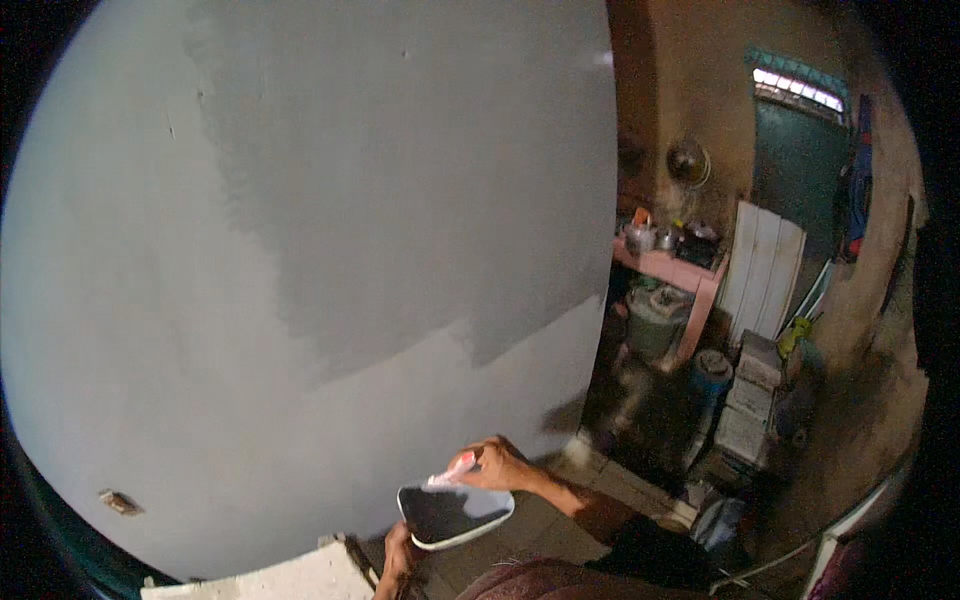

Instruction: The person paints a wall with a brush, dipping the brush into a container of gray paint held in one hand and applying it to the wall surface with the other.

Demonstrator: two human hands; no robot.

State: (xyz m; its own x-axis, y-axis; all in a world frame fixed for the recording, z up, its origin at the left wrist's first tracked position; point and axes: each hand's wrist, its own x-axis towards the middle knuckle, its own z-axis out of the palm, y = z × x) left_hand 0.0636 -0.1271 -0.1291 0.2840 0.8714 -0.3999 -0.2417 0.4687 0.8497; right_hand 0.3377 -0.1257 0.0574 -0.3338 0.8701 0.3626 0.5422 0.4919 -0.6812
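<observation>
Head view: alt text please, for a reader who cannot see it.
Low in the frame, the left hand holds a white tray of dark paint while the right hand grips a pink handle at its rim. A half-painted grey wall fills most of the view.

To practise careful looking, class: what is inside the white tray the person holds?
The white tray holds a dark pool filling most of its basin. The right hand dips a pink-handled tool at its far edge; the tool's tip is unclear.
</observation>
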